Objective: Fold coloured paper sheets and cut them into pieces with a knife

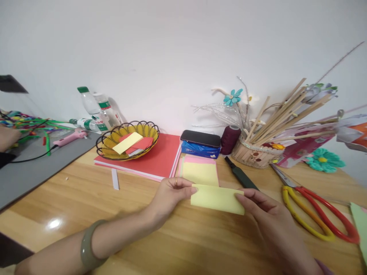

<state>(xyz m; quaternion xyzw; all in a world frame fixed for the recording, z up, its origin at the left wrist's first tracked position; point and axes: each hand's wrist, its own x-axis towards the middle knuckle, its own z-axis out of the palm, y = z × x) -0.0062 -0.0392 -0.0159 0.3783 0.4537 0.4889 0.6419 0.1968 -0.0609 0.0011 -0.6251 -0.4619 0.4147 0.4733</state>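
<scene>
Since both hands pinch the yellow slip [217,198] just in front of the paper stack [200,172], left hand [169,194] on one end, right hand [265,214] on the other, I'd keep the edges lined up before creasing, probably slow and even.

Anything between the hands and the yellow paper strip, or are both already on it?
Nothing visible in the way. The left hand pinches the left end of the yellow paper strip and the right hand holds its right end. The scissors lie apart, to the right.
</scene>
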